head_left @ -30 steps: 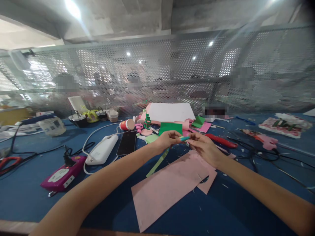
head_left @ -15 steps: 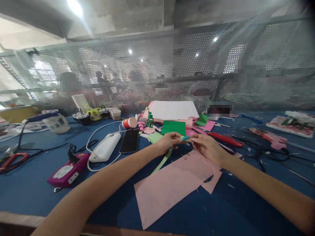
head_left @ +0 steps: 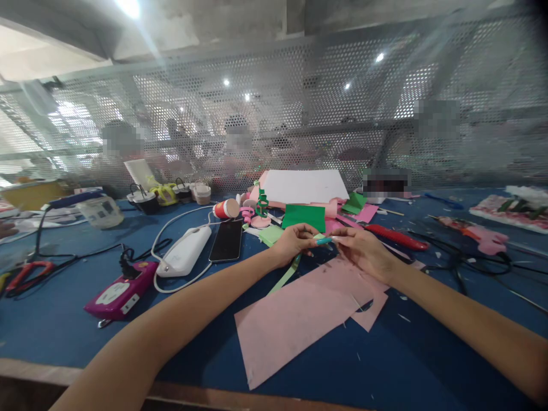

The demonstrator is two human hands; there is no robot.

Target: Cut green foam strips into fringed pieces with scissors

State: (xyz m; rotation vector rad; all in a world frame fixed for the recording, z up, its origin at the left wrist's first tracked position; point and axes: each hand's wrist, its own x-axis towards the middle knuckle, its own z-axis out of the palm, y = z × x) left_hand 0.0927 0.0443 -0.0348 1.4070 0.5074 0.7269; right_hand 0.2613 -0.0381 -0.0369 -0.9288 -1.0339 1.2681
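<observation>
My left hand (head_left: 291, 245) is closed in a pinch on a light green paper strip (head_left: 284, 279). The strip's tail hangs below the fingers towards a pink sheet (head_left: 299, 319), and a bit of light green shows at the fingertips. A narrow teal piece, perhaps a painted nail, sticks out there. My right hand (head_left: 366, 254) meets the left fingertips with its thumb and fingers pinched together; what lies in that pinch is too small to make out. Both hands are above the upper edge of the pink sheet.
Behind the hands lie a green sheet (head_left: 303, 217) and white paper (head_left: 306, 185). On the left are a phone (head_left: 226, 241), a white power bank (head_left: 185, 252) and a purple power strip (head_left: 122, 290). To the right are a red-handled tool (head_left: 398, 236) and a pink glue gun (head_left: 488, 237) with cables.
The camera view has shifted slightly. Both hands stay pinched together in nearly the same place, and a bit more light green shows at the left fingertips.
</observation>
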